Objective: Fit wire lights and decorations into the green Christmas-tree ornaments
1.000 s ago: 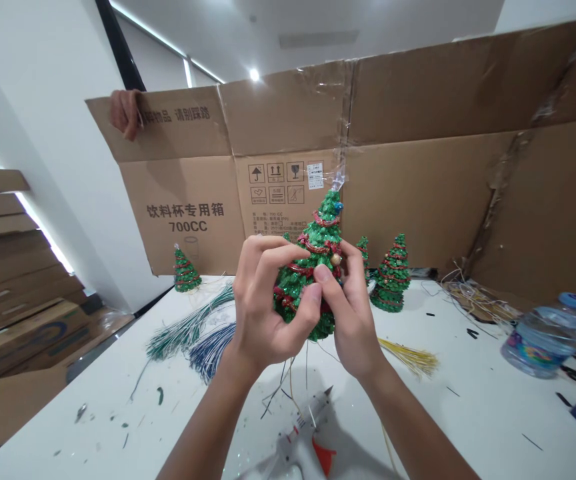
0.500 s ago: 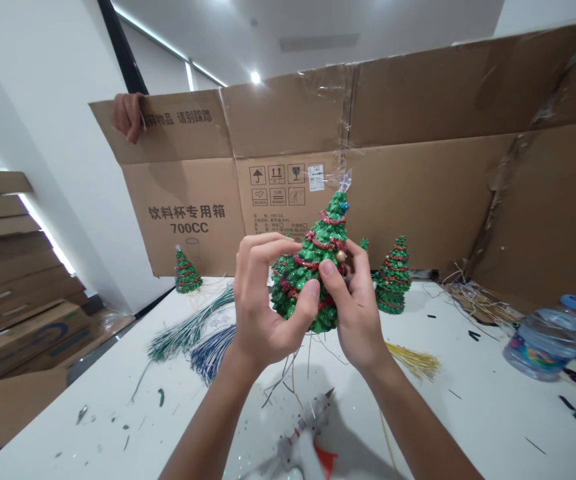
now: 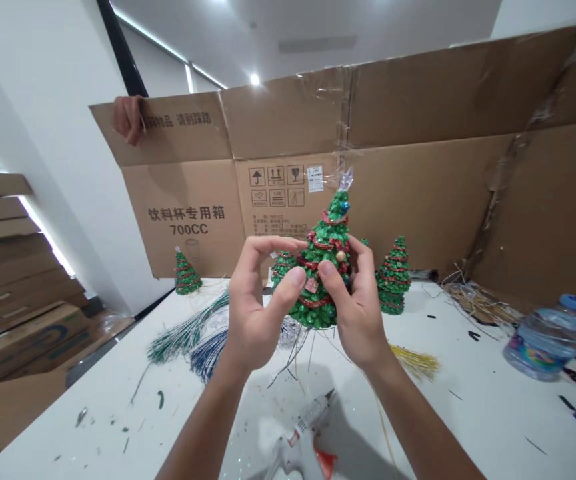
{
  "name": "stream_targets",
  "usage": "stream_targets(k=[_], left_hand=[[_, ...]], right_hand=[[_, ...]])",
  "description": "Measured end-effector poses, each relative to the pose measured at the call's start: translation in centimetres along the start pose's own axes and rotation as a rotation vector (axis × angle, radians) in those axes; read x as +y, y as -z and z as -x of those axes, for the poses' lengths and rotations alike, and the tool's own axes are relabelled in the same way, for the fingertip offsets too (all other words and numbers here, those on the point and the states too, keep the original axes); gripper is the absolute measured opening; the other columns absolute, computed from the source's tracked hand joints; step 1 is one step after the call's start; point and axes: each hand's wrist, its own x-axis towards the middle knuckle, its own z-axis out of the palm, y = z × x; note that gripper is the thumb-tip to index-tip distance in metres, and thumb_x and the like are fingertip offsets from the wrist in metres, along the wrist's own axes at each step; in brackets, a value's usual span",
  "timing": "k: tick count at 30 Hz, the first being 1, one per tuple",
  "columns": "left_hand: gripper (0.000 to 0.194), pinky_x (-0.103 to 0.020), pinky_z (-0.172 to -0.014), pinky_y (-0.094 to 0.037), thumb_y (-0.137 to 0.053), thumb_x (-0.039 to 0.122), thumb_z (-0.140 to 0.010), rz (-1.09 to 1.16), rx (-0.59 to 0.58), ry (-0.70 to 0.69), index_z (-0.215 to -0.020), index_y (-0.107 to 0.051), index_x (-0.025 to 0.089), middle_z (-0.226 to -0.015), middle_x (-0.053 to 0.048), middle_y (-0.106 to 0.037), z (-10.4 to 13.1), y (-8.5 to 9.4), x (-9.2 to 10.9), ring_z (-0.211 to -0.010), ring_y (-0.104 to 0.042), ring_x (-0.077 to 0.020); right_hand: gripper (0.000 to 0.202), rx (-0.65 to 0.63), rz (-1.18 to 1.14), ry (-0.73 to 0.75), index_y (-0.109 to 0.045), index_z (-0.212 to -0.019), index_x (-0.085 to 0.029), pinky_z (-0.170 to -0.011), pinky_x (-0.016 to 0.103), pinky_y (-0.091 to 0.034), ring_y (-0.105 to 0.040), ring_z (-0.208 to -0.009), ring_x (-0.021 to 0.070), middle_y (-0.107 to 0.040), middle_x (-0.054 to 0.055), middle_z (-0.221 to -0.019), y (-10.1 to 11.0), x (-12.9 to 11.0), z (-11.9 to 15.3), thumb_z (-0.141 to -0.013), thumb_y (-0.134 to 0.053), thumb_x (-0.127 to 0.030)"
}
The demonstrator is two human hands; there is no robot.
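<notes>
1. The right hand [image 3: 361, 310] holds the tree [image 3: 324, 267] above the table [image 3: 468, 400]: thumb across the front of the lower tiers, the other fingers curled round the right and back. It closes on the tree and carries it.
2. The left hand [image 3: 253, 307] is half open. Its thumb tip rests at the tree's lower left edge, almost meeting the right thumb, while its index finger arches over toward the trunk without clearly touching. I cannot tell whether it grips anything small.
3. The tree stands upright, long axis vertical, tip up and well above both sets of fingers. It lies to the right of the left fingers and inside the curl of the right ones, so the right hand is the nearer.
4. Thin wires [image 3: 293, 353] hang from the tree's base, below both thumbs.
5. Count of trees: one held; three more stand on the table, namely one far left [image 3: 186, 272], one right [image 3: 393, 277], and one partly hidden behind the left fingers [image 3: 281, 265].
6. One glue gun [image 3: 304, 437] lies below the wrists, toward the person.
7. Stick bundles: green [image 3: 183, 333] and blue [image 3: 211, 350] left of the left hand, yellow [image 3: 415, 360] right of the right hand.
8. One bottle [image 3: 548, 337] lies far right.
9. One cardboard wall [image 3: 418, 133] stands behind; another person's hand [image 3: 128, 119] grips its top left edge.
</notes>
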Motion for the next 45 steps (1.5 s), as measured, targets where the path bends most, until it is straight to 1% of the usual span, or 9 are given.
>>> stream_targets(k=[4, 10, 15, 19, 27, 31, 36, 41, 45], left_hand=[[0.016, -0.051, -0.107, -0.057, -0.072, 0.032, -0.099, -0.032, 0.059, 0.005, -0.113, -0.067, 0.028, -0.112, -0.007, -0.075, -0.06, -0.24, -0.11, -0.113, -0.072, -0.0256], [0.021, -0.048, -0.104, -0.058, -0.079, 0.023, -0.093, -0.058, 0.127, -0.006, -0.109, -0.066, 0.027, -0.106, -0.005, -0.076, -0.20, -0.53, -0.31, -0.107, -0.073, -0.0235], [0.024, -0.048, -0.101, -0.057, -0.082, 0.019, -0.089, -0.078, 0.175, -0.013, -0.105, -0.065, 0.026, -0.101, -0.004, -0.075, -0.28, -0.64, -0.27, -0.102, -0.072, -0.0230], [0.025, -0.046, -0.098, -0.057, -0.082, 0.020, -0.089, -0.108, 0.199, -0.012, -0.104, -0.063, 0.025, -0.098, -0.003, -0.074, -0.30, -0.75, -0.27, -0.098, -0.072, -0.0217], [0.026, -0.043, -0.097, -0.056, -0.082, 0.016, -0.088, -0.078, 0.216, -0.002, -0.104, -0.063, 0.024, -0.096, -0.003, -0.072, -0.43, -0.69, -0.09, -0.096, -0.071, -0.0209], [0.025, -0.041, -0.096, -0.055, -0.081, 0.015, -0.089, -0.076, 0.220, 0.008, -0.105, -0.063, 0.023, -0.097, -0.003, -0.072, -0.49, -0.46, 0.00, -0.097, -0.071, -0.0204], [0.026, -0.041, -0.096, -0.055, -0.081, 0.014, -0.089, -0.056, 0.234, 0.010, -0.104, -0.063, 0.023, -0.096, -0.003, -0.072, -0.54, -0.17, -0.11, -0.097, -0.070, -0.0210], [0.025, -0.042, -0.097, -0.054, -0.081, 0.014, -0.089, -0.057, 0.239, 0.009, -0.105, -0.063, 0.023, -0.097, -0.003, -0.071, -0.55, -0.05, -0.03, -0.098, -0.070, -0.0211], [0.025, -0.040, -0.097, -0.053, -0.081, 0.015, -0.090, -0.055, 0.242, 0.003, -0.104, -0.063, 0.022, -0.096, -0.003, -0.071, -0.61, 0.06, 0.01, -0.097, -0.069, -0.0200]], right_hand=[[0.052, -0.015, 0.006, -0.004, -0.052, -0.142, -0.033, -0.116, 0.052, -0.050, -0.063, -0.132, 0.0271, -0.065, 0.007, -0.143, -0.10, 0.08, 0.17, -0.098, -0.074, -0.050], [0.053, -0.035, -0.007, -0.023, -0.051, -0.143, -0.033, -0.118, 0.053, -0.048, -0.060, -0.134, 0.0276, -0.062, 0.007, -0.145, -0.46, 0.09, 0.43, -0.098, -0.074, -0.050], [0.053, -0.051, -0.018, -0.017, -0.052, -0.144, -0.034, -0.116, 0.050, -0.051, -0.061, -0.134, 0.0262, -0.063, 0.006, -0.144, -0.55, 0.00, 0.64, -0.098, -0.075, -0.047], [0.053, -0.056, -0.014, -0.024, -0.051, -0.144, -0.034, -0.116, 0.049, -0.051, -0.062, -0.134, 0.0261, -0.064, 0.006, -0.144, -0.55, 0.04, 0.73, -0.098, -0.075, -0.047], [0.055, -0.061, 0.003, -0.023, -0.051, -0.145, -0.034, -0.115, 0.048, -0.052, -0.061, -0.136, 0.0267, -0.062, 0.006, -0.148, -0.51, 0.26, 0.78, -0.098, -0.075, -0.048], [0.056, -0.051, 0.032, -0.026, -0.050, -0.144, -0.033, -0.112, 0.049, -0.054, -0.063, -0.131, 0.0276, -0.064, 0.007, -0.143, -0.36, 0.26, 0.67, -0.097, -0.075, -0.051], [0.056, -0.023, 0.053, -0.024, -0.051, -0.144, -0.033, -0.109, 0.050, -0.055, -0.064, -0.126, 0.0274, -0.064, 0.007, -0.138, -0.15, 0.40, 0.49, -0.097, -0.074, -0.053], [0.053, -0.030, -0.003, -0.035, -0.052, -0.141, -0.034, -0.094, 0.043, -0.061, -0.070, -0.102, 0.0214, -0.068, 0.004, -0.125, -0.16, 0.28, 0.42, -0.097, -0.076, -0.051], [0.051, -0.036, -0.031, -0.028, -0.053, -0.139, -0.034, -0.085, 0.039, -0.063, -0.070, -0.092, 0.0187, -0.069, 0.003, -0.118, -0.17, 0.16, 0.37, -0.097, -0.076, -0.050]])
